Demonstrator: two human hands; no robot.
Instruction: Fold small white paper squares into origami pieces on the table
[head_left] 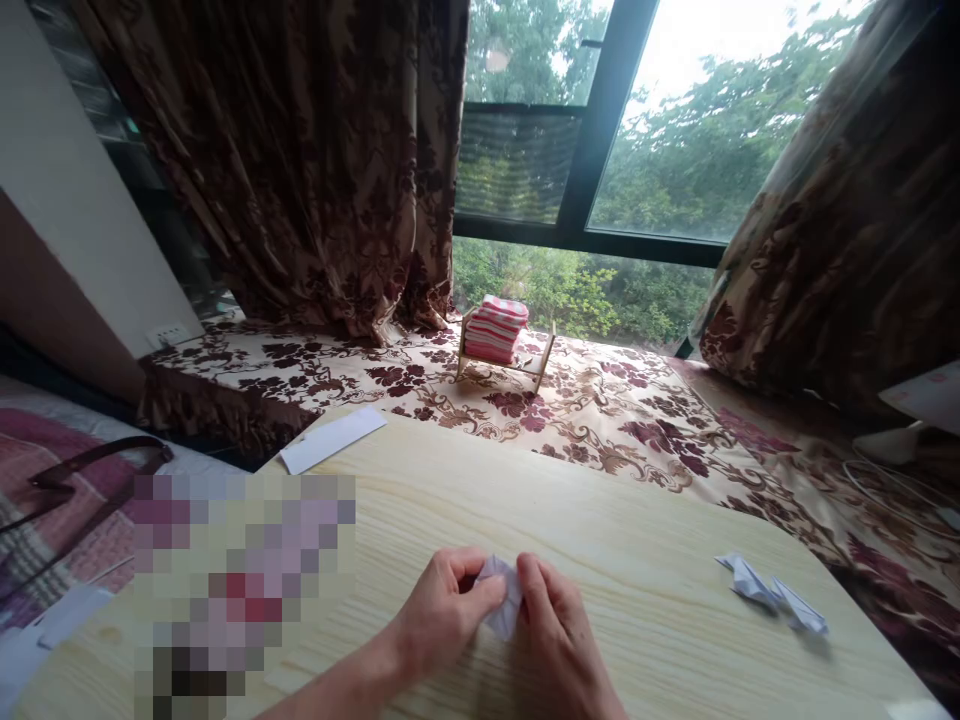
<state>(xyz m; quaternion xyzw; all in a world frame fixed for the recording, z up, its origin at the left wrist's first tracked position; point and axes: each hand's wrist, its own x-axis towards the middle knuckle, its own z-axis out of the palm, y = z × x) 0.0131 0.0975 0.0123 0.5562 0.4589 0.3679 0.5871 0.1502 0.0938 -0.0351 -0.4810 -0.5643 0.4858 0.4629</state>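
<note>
Between my two hands, just above the wooden table (420, 490), is a small piece of folded white paper (504, 612) with crease lines across it. My left hand (442, 610) pinches it from the left, thumb lying over its face. On the other side, the fingertips and thumb of my right hand (555, 620) close on its right edge. Folded white paper shapes (776, 595) lie at the table's right side. A flat white paper strip (334, 440) rests at the far left corner.
A blurred-out patch (255, 590) covers the table's left part. Beyond the table, a small wooden rack (544, 365) holding folded pink striped cloths (495, 330) stands on the flowered window-seat cover (622, 410). Dark curtains (300, 170) hang beside the window. A white cable (885, 480) lies at right.
</note>
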